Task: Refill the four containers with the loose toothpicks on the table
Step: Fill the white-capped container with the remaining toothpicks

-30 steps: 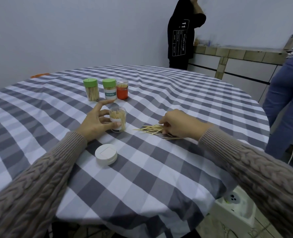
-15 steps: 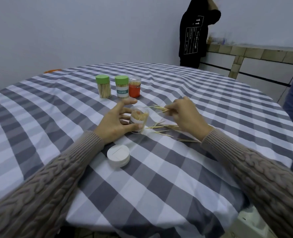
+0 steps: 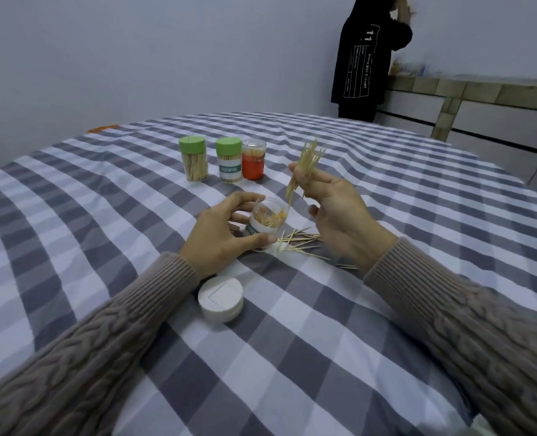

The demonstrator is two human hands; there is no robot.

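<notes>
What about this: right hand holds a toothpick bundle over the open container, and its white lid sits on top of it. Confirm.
Not quite. In the head view the white lid lies on the tablecloth, off the open container. The right hand does hold the toothpick bundle above it.

At frame centre the left hand [image 3: 220,237] wraps the open container [image 3: 267,220], closing its left and near sides; only its mouth is reachable from above, where the right hand [image 3: 339,215] holds a toothpick bundle [image 3: 305,166]. Loose toothpicks [image 3: 298,243] litter the cloth between the hands. The white lid [image 3: 221,298] sits just below the left wrist. Three capped containers [image 3: 221,160] stand in a row above centre, with bare checked tablecloth [image 3: 72,199] on either side.
</notes>
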